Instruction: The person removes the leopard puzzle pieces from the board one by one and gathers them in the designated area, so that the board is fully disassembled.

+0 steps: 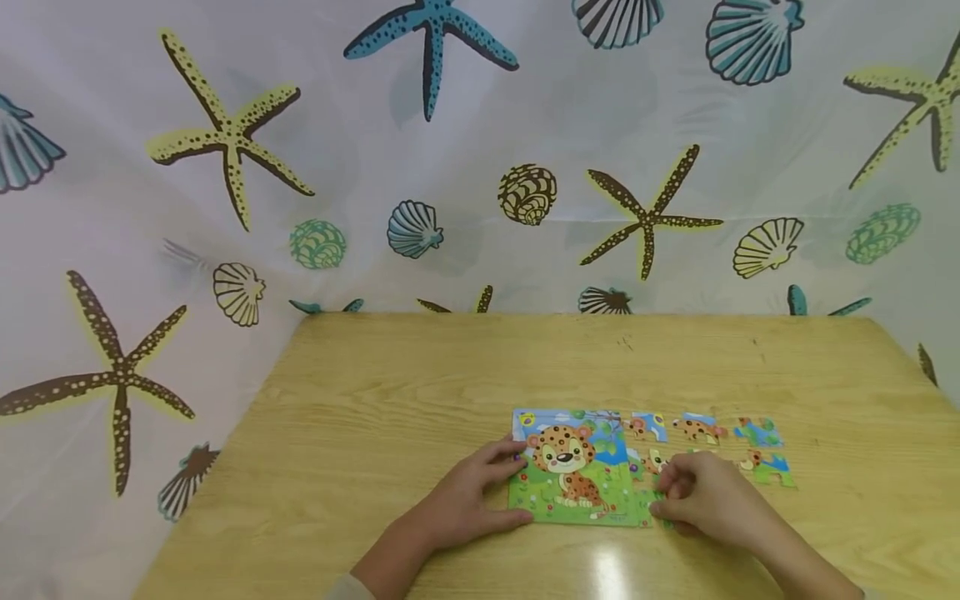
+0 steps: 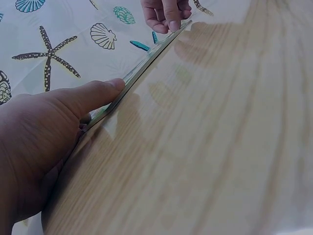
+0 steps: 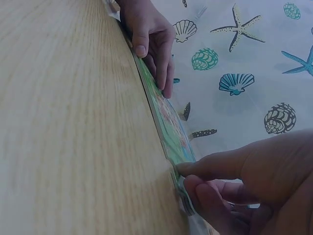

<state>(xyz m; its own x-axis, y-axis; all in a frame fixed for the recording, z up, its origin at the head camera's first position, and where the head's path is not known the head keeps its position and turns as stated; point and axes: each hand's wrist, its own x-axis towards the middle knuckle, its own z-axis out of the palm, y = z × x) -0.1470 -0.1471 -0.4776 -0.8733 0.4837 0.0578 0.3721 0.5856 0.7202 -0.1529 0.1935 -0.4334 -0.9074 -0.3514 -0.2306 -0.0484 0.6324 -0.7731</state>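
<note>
A square picture puzzle (image 1: 573, 467) with a spotted leopard cub on grass lies flat on the wooden table. My left hand (image 1: 468, 500) rests at its left side, fingers on the left edge and thumb on the lower left corner. In the left wrist view the left thumb (image 2: 105, 93) lies across the puzzle's edge. Beside the puzzle's lower right, my right hand (image 1: 712, 500) pinches a green jigsaw piece (image 1: 663, 517) with thumb and fingertips. The right hand covers part of that piece. Another green piece (image 1: 644, 506) lies against the puzzle's right edge.
Loose jigsaw pieces lie right of the puzzle: a blue-cornered one (image 1: 656, 427), a spotted one (image 1: 699, 428), a blue-green one (image 1: 761, 432) and a green one (image 1: 772, 468). The right hand partly hides others. A sheet with starfish and shells (image 1: 480, 275) hangs behind the table (image 1: 375, 392).
</note>
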